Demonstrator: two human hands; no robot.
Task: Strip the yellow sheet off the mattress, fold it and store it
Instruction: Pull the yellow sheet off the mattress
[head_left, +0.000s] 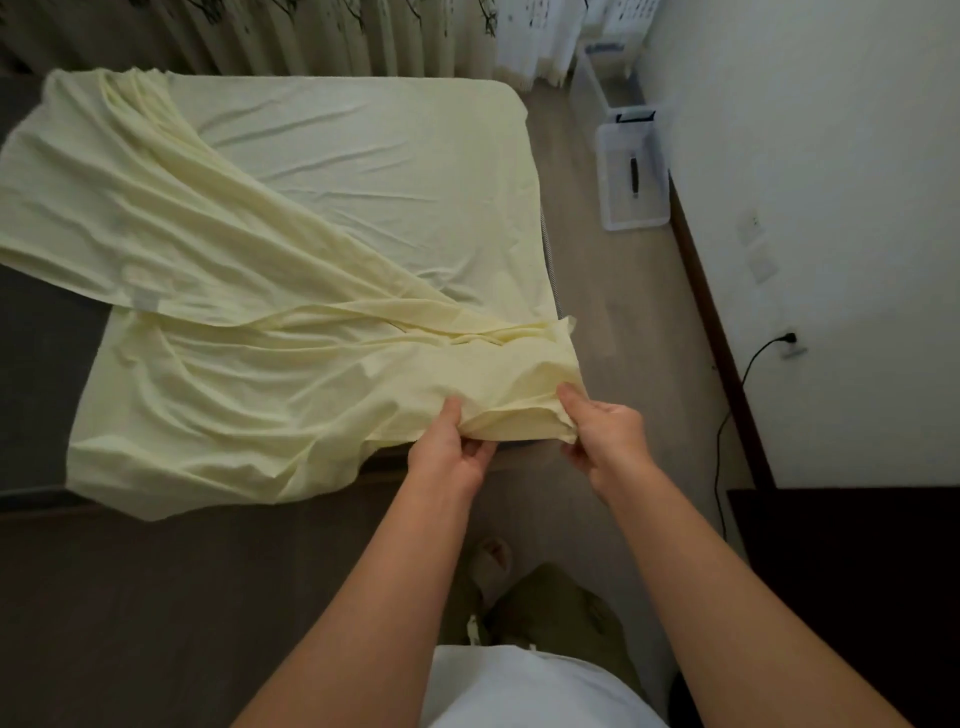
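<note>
Dim bedroom, yellow sheet (270, 270) rumpled across mattress (47, 364), near corner pinched between left hand (449, 452) and right hand (605, 434)

A single wide head-worn view looks forward and down from the near right corner of the mattress (47, 395), close above the left hand (451, 453) and right hand (607, 435) on the yellow sheet (260, 234).

pale yellow sheet (270, 249); dark grey mattress (47, 374); white wall (831, 182).
</note>
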